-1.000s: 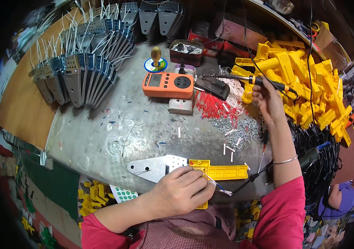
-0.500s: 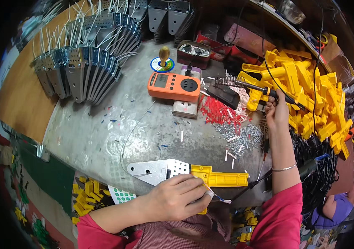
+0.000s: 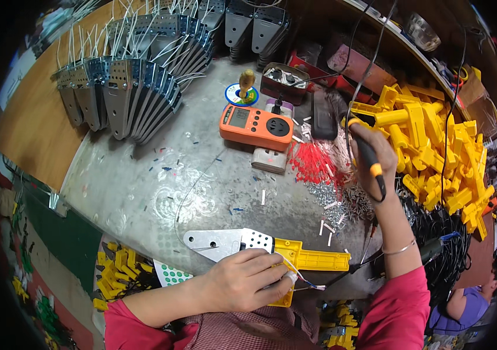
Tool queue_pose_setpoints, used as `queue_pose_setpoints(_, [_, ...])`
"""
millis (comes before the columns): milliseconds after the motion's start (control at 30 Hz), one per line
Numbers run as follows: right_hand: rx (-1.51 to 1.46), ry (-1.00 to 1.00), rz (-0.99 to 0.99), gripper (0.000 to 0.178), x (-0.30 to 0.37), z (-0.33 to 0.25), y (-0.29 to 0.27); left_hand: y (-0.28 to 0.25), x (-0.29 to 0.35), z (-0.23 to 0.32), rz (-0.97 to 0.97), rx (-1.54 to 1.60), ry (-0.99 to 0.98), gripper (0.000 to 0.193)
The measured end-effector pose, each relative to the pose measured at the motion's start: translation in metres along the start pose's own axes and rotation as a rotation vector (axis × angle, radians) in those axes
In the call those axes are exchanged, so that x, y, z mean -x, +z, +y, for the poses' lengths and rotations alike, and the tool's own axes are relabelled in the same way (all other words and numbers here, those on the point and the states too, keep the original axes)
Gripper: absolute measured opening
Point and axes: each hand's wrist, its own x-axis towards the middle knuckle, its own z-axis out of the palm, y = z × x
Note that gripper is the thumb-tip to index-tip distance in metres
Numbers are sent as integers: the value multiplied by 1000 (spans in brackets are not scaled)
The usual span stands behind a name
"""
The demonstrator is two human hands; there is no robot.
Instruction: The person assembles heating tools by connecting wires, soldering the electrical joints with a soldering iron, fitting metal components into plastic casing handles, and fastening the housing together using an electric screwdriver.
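Here we are at the grey metal bench (image 3: 143,192), our left hand (image 3: 242,283) pressed flat over the near end of a yellow plastic housing (image 3: 312,259) with its fingers curled loosely on top — it looks like a steadying grip, pinning the piece at the bench's front edge so the thin coloured wires (image 3: 304,283) poking out beside the fingers stay put. A perforated silver bracket (image 3: 219,242) juts out to the left of the housing, touching it. Our right hand (image 3: 374,154) is up and away to the right, fingers wrapped tight around a black-handled soldering iron (image 3: 371,166) with an orange band, its cord looping upward — held pen-like, tip angled down over the scatter of small screws (image 3: 333,195), clear of the work. Beside that lies a bundle of red wire ends (image 3: 310,166). Centre bench sits an orange socket meter (image 3: 255,125) with a small grey screen, on a pale block; behind it a round blue-and-yellow solder spool (image 3: 242,93). A row of grey brackets (image 3: 132,93) leans stacked at the far left, wires up, and a heap of yellow housings (image 3: 435,146) is piled on the right within easy reach. A white sheet of green round stickers (image 3: 172,274) peeks out under the bench's edge.
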Motion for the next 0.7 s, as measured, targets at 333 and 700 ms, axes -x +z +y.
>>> queue_pose_setpoints(333, [17, 116, -110, 32, -45, 72, 67, -2, -3, 4, 10, -27, -52, 26])
queue_pose_setpoints(700, [-520, 785, -858, 26, 39, -70, -84, -1, 5, 4, 49, 7, -119, 32])
